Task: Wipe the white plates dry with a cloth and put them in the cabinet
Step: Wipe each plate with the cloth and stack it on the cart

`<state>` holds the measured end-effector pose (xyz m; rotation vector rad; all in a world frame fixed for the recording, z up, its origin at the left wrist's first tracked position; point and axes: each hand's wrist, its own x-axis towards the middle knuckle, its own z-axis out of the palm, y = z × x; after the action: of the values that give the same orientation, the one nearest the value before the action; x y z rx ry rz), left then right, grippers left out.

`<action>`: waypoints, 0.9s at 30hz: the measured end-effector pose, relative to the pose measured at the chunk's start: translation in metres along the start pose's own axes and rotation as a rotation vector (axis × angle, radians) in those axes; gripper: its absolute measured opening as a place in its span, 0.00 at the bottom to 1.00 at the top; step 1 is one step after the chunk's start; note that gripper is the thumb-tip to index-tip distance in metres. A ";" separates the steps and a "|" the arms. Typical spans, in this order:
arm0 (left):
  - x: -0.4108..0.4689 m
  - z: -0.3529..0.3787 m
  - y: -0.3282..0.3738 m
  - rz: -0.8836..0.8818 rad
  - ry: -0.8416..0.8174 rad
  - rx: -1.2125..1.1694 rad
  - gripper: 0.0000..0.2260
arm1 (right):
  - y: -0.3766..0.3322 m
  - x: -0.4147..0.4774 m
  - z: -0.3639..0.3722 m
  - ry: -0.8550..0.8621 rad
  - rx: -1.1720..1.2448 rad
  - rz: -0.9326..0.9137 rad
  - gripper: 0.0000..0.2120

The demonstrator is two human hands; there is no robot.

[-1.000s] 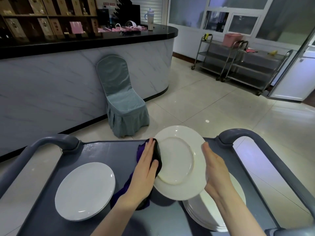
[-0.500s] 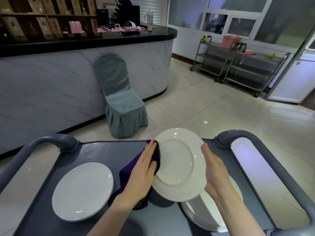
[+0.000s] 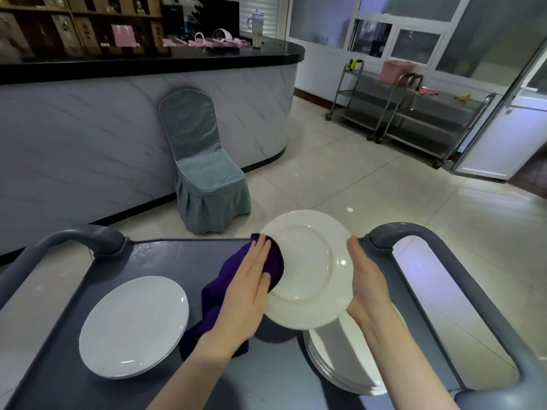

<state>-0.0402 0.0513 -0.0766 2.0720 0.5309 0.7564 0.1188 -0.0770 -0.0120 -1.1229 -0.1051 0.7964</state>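
left hand [image 3: 251, 279] flat, pressing purple cloth [image 3: 213, 300] on raised plate [image 3: 307, 267] at 9 o'clock | right hand [image 3: 367, 279] straight-fingered, bracing rim at 3 o'clock | thumbs hidden, perhaps underneath

The left hand [image 3: 251, 287] lies flat, palm down, fingers straight and together, pointing forward; the right hand [image 3: 368, 281] stands on edge, fingers straight, palm facing left

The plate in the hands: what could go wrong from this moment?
The plate is only pressed between the flat left hand, over the cloth, and the right hand, so it might slip. It hangs partly above the stack of plates, so a fall could chip both.
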 end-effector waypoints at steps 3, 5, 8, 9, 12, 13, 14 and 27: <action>-0.027 0.019 0.008 0.025 -0.016 0.032 0.31 | -0.004 0.009 0.001 0.037 0.126 0.011 0.19; -0.037 0.034 0.016 0.094 -0.064 0.141 0.28 | -0.003 0.010 0.004 0.023 0.167 0.037 0.21; -0.041 0.039 0.015 0.190 -0.119 0.248 0.26 | 0.002 0.009 0.007 0.017 0.162 0.064 0.23; -0.039 0.036 0.012 0.195 -0.125 0.253 0.26 | 0.002 0.008 0.007 0.016 0.167 0.068 0.23; -0.033 0.027 0.001 0.125 -0.109 0.263 0.29 | 0.002 0.009 0.007 0.008 0.201 0.063 0.23; -0.031 0.026 0.000 0.103 -0.100 0.295 0.30 | 0.002 0.009 0.006 0.010 0.205 0.055 0.23; -0.030 0.026 -0.001 0.095 -0.093 0.331 0.30 | 0.002 0.010 0.005 0.016 0.207 0.046 0.23; 0.004 0.046 0.032 0.231 -0.219 0.570 0.26 | 0.027 -0.001 0.013 0.031 0.072 0.187 0.25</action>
<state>-0.0033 0.0095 -0.0701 2.7441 0.4177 0.5309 0.0980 -0.0622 -0.0286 -1.0867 0.0555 0.9411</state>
